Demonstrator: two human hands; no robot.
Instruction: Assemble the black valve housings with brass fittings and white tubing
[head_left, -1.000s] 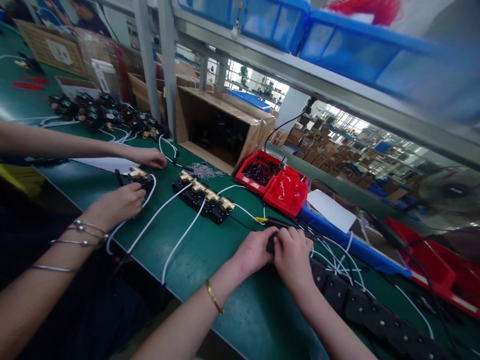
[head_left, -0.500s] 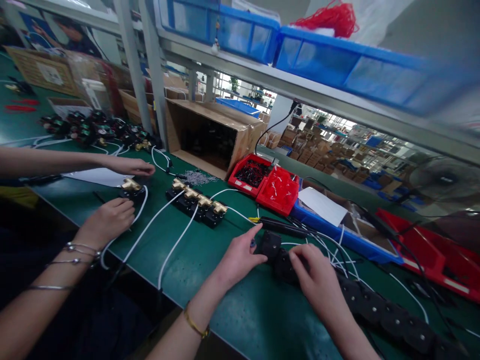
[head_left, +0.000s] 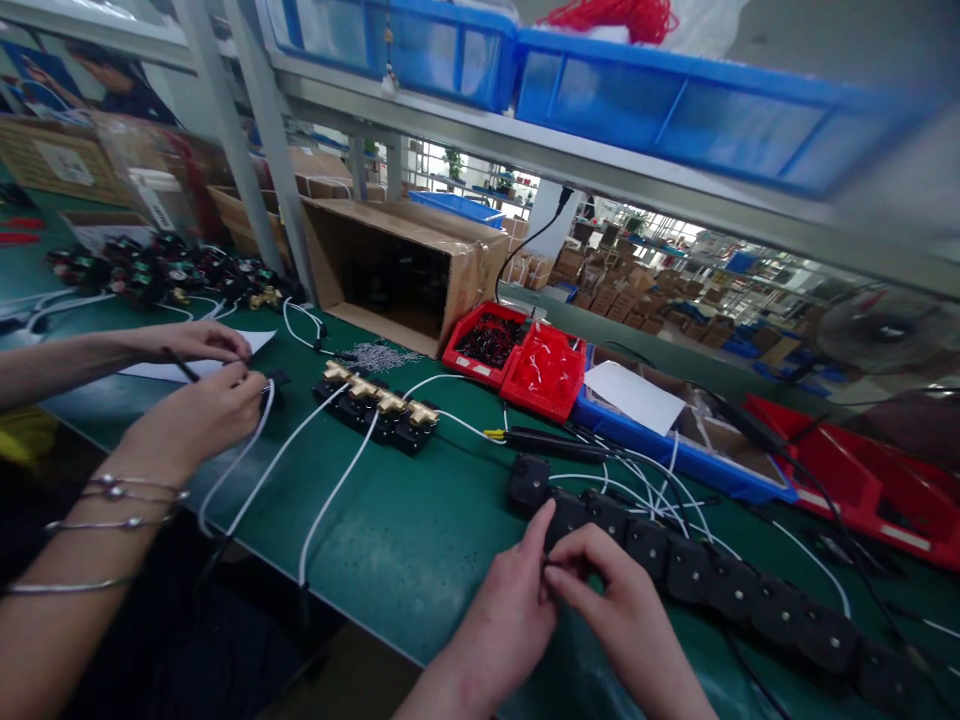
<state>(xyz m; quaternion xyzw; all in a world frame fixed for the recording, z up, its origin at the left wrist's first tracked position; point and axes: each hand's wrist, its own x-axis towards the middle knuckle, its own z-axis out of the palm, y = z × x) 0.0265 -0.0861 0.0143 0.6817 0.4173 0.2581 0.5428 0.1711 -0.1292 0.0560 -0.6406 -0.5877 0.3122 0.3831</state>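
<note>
My left hand (head_left: 504, 612) and my right hand (head_left: 624, 612) meet at the near edge of the green bench (head_left: 405, 530). Their fingertips are pinched together over something too small to make out. My left forefinger points up and touches the second unit of a row of black square units (head_left: 697, 572). That row runs from the middle of the bench off to the right. Thin white wires (head_left: 645, 490) lie across and behind the row.
A co-worker's two hands (head_left: 196, 410) work on a white cable at the left. Black valves with brass fittings (head_left: 375, 402) sit mid-bench, near a black tool (head_left: 555, 441), two red bins (head_left: 517, 355), a blue tray (head_left: 675, 462) and an open cardboard box (head_left: 405, 262).
My hands have drawn back from the left end of the black row toward the near edge and pinched together. The co-worker's hands have come together on the cable.
</note>
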